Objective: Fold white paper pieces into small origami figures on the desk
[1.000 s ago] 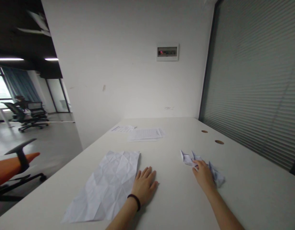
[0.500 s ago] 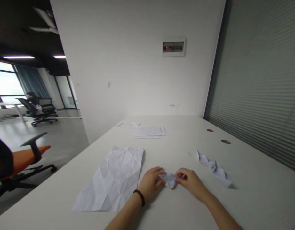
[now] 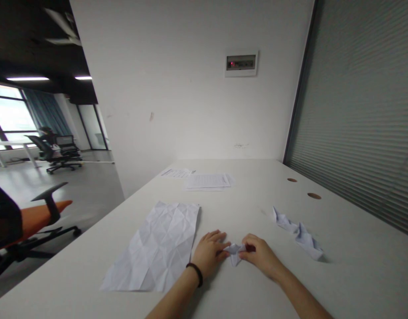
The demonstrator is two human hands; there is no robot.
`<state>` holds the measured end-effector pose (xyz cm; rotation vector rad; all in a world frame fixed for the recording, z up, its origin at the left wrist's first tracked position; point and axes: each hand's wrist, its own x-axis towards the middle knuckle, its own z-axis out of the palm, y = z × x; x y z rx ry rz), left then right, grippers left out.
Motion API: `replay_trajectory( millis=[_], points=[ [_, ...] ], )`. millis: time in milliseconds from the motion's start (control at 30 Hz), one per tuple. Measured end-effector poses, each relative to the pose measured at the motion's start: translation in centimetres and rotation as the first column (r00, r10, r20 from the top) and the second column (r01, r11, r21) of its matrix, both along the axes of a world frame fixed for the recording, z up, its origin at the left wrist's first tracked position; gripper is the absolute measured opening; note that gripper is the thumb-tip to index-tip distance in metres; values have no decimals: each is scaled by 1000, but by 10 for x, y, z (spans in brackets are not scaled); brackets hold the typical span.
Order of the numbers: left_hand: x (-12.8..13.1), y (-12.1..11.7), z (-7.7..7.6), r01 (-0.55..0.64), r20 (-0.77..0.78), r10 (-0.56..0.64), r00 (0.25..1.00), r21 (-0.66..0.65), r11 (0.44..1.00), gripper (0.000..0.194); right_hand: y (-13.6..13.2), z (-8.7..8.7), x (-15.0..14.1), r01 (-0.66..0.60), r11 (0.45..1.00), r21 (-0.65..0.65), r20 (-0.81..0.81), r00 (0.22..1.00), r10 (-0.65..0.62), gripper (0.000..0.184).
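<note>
Between my two hands, just above or on the white table, is a small folded white paper piece (image 3: 235,257). My left hand (image 3: 210,250), with a dark band on its wrist, pinches its left end between thumb and fingers. The right end is pinched by my right hand (image 3: 259,254). To the left lies a large creased sheet of paper (image 3: 157,248), its surface covered in fold lines. On the right, several folded paper pieces (image 3: 305,241) rest in a slanting row, apart from my right hand.
Printed sheets (image 3: 207,180) lie farther back on the table (image 3: 250,186). Two round holes (image 3: 314,196) are cut near its right edge, beside a blind-covered glass partition (image 3: 356,133). An orange chair (image 3: 41,217) stands at left. A person (image 3: 46,133) sits in the background.
My right hand has brought a folded paper piece from the row on the right to my left hand. Both hands now pinch it, and its shape has tilted slightly. The view has shifted.
</note>
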<state>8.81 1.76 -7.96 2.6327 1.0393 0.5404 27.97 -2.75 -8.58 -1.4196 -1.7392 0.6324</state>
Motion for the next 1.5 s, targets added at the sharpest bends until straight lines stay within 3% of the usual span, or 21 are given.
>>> replay_trajectory(
  millis=[133,267,467,767,900,1000,1100,1233,1333,1500],
  points=[
    [3,-2,5,15,150,-19,988,30,999,22,-2,8,-4,11,999,48,-52,999,-8,9],
    [5,-5,12,-2,332,-19,943,64,998,26,-4,14,-6,19,1000,-10,-172,985,-20,18],
    [9,-11,17,-59,286,72,956,-56,997,34,0,4,-7,49,998,-43,-200,978,-57,17],
    [13,-9,2,-71,387,172,906,-260,963,14,-1,-2,-15,-39,994,-106,-232,973,14,9],
    [16,-9,-2,-74,431,209,878,-311,948,30,-2,0,-16,-74,989,-129,-266,963,38,30],
    [16,-10,0,-61,431,162,888,-239,969,23,-2,1,-14,-32,987,-158,-191,982,1,37],
    [13,-11,4,-13,338,69,939,-164,986,19,-2,0,-12,37,994,-107,26,999,-34,41],
    [5,-9,4,96,84,-93,992,-31,995,39,-4,-1,-10,95,994,44,334,937,-104,36],
    [1,-7,1,129,-8,-129,992,-9,992,49,-5,-2,-12,57,997,43,345,936,-68,34],
    [4,-7,2,89,64,-89,994,3,996,35,-9,4,-13,-25,998,57,255,967,10,26]
  ],
)
